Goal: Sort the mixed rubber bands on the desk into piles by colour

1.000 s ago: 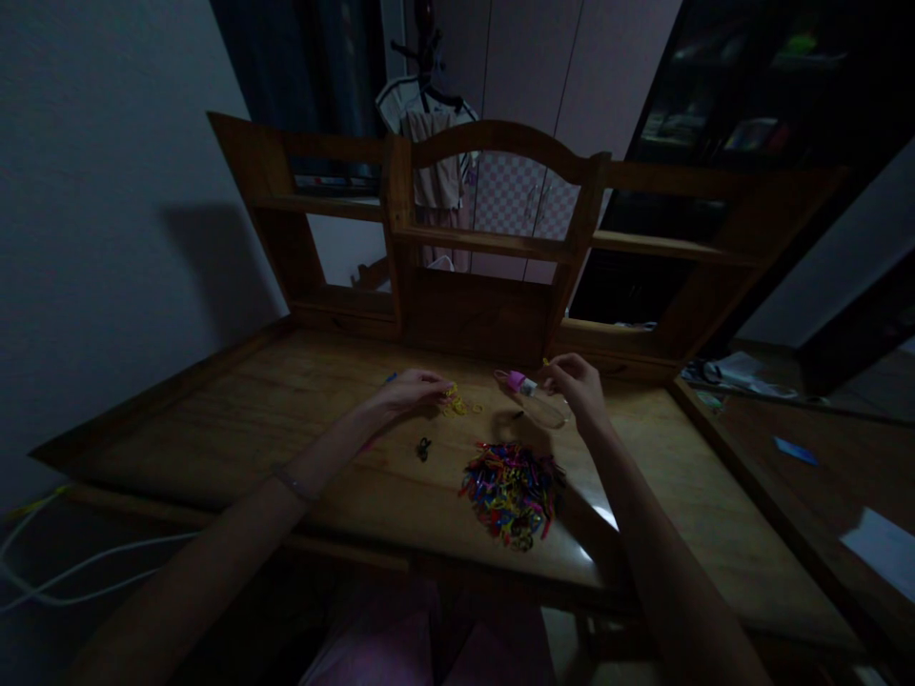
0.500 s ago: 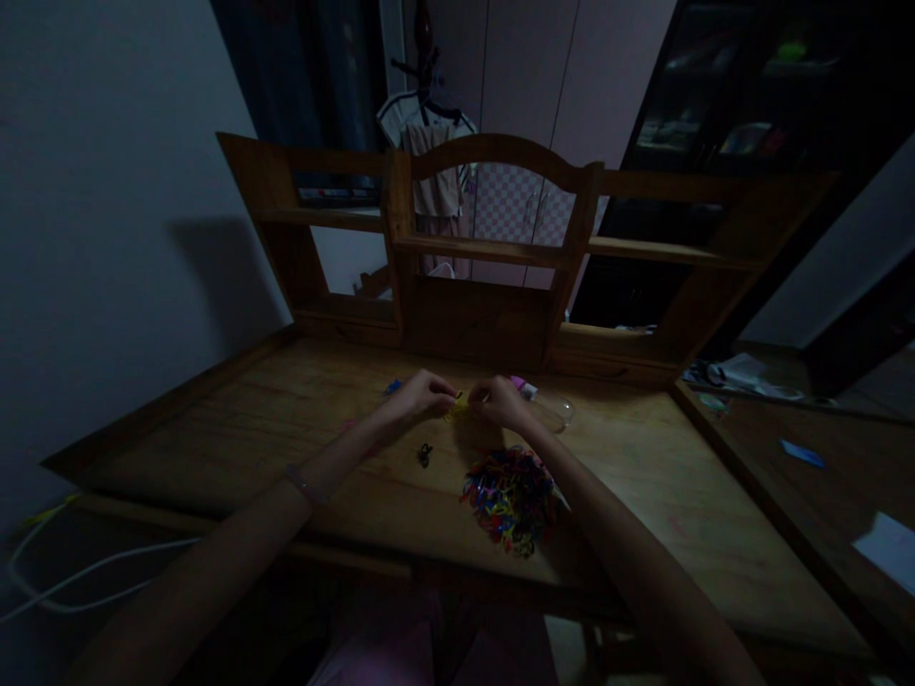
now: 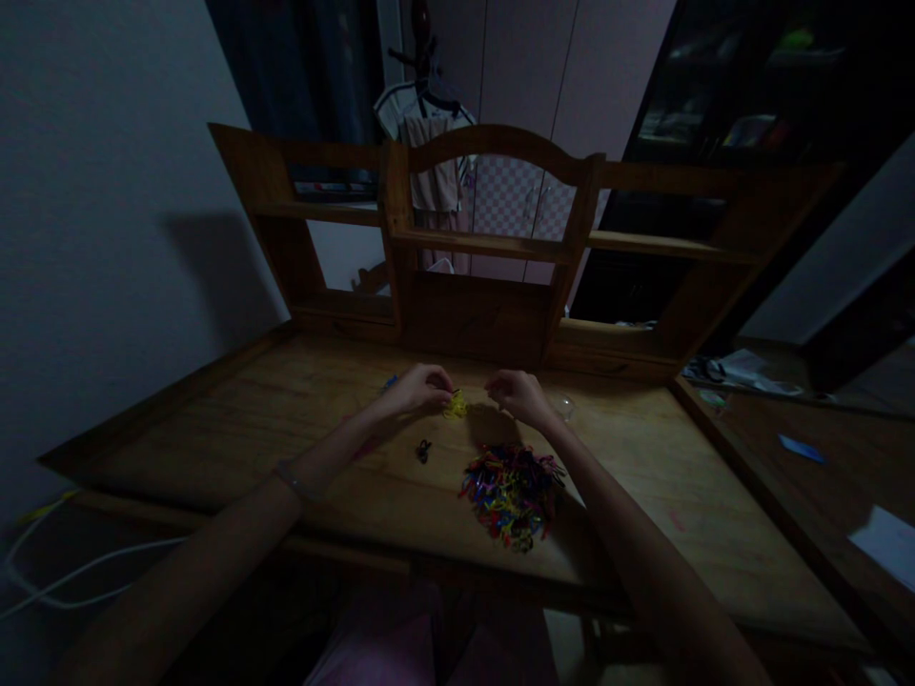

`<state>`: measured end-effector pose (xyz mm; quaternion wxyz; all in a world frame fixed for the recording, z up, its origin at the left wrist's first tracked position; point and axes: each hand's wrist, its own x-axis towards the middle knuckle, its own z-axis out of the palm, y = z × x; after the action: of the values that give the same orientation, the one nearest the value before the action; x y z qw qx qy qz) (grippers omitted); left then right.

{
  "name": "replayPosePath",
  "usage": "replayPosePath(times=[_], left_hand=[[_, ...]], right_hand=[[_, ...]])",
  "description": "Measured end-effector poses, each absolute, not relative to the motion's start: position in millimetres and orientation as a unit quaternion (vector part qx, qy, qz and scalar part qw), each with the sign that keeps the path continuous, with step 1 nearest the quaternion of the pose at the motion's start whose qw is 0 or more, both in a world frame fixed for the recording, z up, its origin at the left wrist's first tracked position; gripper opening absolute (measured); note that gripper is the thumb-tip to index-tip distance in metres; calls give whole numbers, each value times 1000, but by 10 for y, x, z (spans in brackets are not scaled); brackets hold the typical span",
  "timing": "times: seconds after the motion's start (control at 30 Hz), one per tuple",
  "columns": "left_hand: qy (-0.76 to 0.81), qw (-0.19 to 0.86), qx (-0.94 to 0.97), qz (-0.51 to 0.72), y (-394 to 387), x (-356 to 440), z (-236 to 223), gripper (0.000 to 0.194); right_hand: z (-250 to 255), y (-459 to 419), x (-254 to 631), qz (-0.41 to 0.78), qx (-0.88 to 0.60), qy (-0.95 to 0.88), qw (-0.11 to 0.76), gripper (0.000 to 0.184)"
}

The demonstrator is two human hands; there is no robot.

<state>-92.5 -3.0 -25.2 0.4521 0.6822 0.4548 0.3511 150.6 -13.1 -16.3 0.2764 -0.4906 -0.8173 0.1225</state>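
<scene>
My left hand (image 3: 421, 389) is closed in a pinch on a small bunch of yellow bands (image 3: 456, 405) just above the wooden desk (image 3: 286, 419). My right hand (image 3: 518, 394) hovers a little to the right of the bunch, fingers curled; I cannot make out anything in them. A heap of mixed coloured bands (image 3: 511, 488) lies nearer me, below the right hand. A clear bottle (image 3: 564, 408) lies behind the right hand, mostly hidden. A small dark band (image 3: 423, 450) lies alone on the wood.
A wooden shelf unit (image 3: 493, 243) stands along the desk's back edge. A second surface at the right carries papers (image 3: 886, 543) and a blue card (image 3: 799, 448). White cables (image 3: 64, 572) hang at the left. Clothes hang behind the shelf.
My right hand left the clear bottle and came left to the yellow bunch held by my left hand, then drew slightly back to the right. The bottle now lies on the desk.
</scene>
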Motion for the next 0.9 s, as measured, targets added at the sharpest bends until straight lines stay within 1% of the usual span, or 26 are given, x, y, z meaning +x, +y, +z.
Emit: replayPosePath(times=[0.17,0.33,0.4,0.5,0.53,0.6,0.67,0.7,0.83,0.9], left_hand=[[453,446,687,352,-44,-956,-247,21],[449,431,698,355,-58,-948,-227,19],[448,425,701,358,-57,-934,-225,19],[452,412,702,364,-65,-916,-228,21],[456,409,701,365,-73,-912,-229,22],[464,404,700,363,-98,-912,-227,24],[471,403,698,358,-128,-917,-217,26],[474,403,698,355,-142,-920,-207,27],[473,400,706,344,-168,-920,-151,27],[469,396,712,340,-162,-915,-127,24]], right_hand=[[-101,-213,1533,89,-490,-839,220,19],[-5,-389,1666,61,-502,-853,132,29],[8,-457,1687,51,-515,-849,106,39],[-10,-500,1681,41,-535,-840,86,61],[-17,-497,1678,40,-538,-838,84,65],[-19,-478,1681,42,-537,-838,88,68],[10,-459,1683,52,-525,-843,101,64],[38,-459,1674,61,-515,-848,108,58],[162,-577,1474,118,-440,-881,129,25],[174,-703,1276,166,-379,-899,145,18]])
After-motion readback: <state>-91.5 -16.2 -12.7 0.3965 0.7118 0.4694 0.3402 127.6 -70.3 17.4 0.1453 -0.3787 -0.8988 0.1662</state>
